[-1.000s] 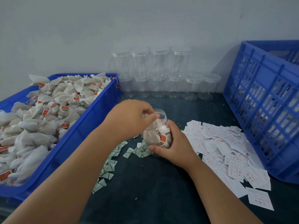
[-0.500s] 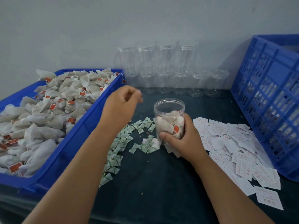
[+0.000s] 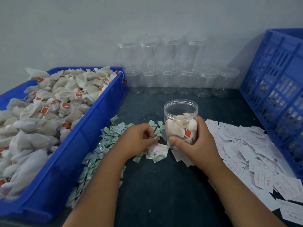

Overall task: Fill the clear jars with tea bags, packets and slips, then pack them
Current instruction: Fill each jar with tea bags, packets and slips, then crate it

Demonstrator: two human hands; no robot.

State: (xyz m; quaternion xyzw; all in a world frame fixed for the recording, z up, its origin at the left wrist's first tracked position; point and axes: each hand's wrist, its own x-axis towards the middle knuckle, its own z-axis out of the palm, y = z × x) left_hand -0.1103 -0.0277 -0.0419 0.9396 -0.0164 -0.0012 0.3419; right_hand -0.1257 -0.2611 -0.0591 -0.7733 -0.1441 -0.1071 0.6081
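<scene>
A clear open jar [image 3: 180, 112] stands upright on the dark table, partly filled with white tea bags with red tags. My right hand [image 3: 195, 145] grips its lower part. My left hand [image 3: 139, 141] is down on the heap of small green-and-white packets [image 3: 108, 136], its fingers curled and pinching one of them. White slips with red print [image 3: 246, 149] spread out to the right of the jar. A blue tray [image 3: 78, 145] on the left is heaped with tea bags [image 3: 49, 108].
Empty clear jars [image 3: 177, 66] are stacked in two rows against the back wall. A tall blue slatted crate [image 3: 275, 89] stands at the right edge. Bare dark tabletop [image 3: 164, 185] lies between my forearms.
My left hand has left the jar mouth, swung left and dropped onto the packet heap. The jar now stands upright in my right hand.
</scene>
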